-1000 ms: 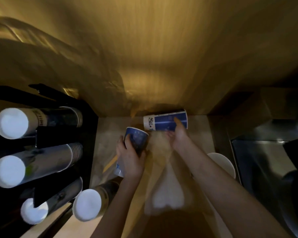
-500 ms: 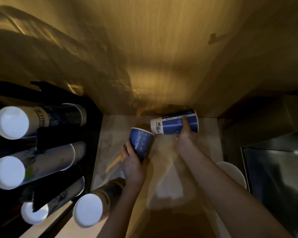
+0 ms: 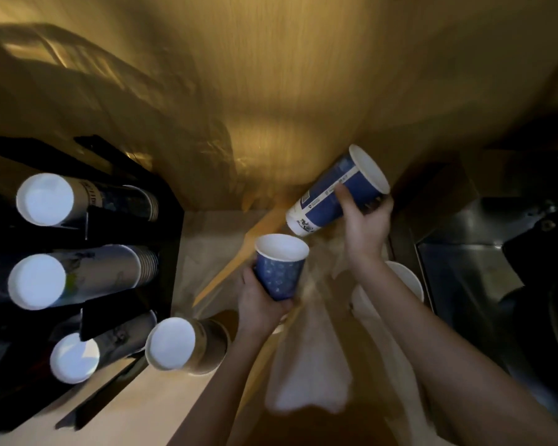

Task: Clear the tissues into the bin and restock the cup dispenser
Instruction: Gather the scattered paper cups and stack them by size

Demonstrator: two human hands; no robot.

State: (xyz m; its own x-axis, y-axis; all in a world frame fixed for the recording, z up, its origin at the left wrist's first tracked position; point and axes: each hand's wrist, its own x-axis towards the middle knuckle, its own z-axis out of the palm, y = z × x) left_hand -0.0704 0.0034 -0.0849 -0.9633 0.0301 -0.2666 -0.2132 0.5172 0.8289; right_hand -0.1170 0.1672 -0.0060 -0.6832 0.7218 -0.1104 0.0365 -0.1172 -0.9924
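Observation:
My left hand (image 3: 259, 305) grips a small blue paper cup (image 3: 280, 268), held upright with its white mouth facing the camera. My right hand (image 3: 364, 225) holds a tall blue and white paper cup (image 3: 334, 196), tilted with its open mouth up and to the right. The two cups are apart, the tall one above and right of the small one. The black cup dispenser (image 3: 161, 226) stands at the left with several stacks of cups pointing their white bases outward. A white tissue (image 3: 306, 378) lies on the counter between my forearms.
A loose stack of cups (image 3: 182, 346) lies beside the dispenser's lower corner. A white bowl or lid (image 3: 406, 278) sits behind my right forearm. A steel sink (image 3: 471, 278) fills the right side. A wooden wall (image 3: 271, 91) closes the back.
My right hand has lifted the tall cup off the counter and tilted it up to the right. My left hand has turned the small cup so its mouth faces up.

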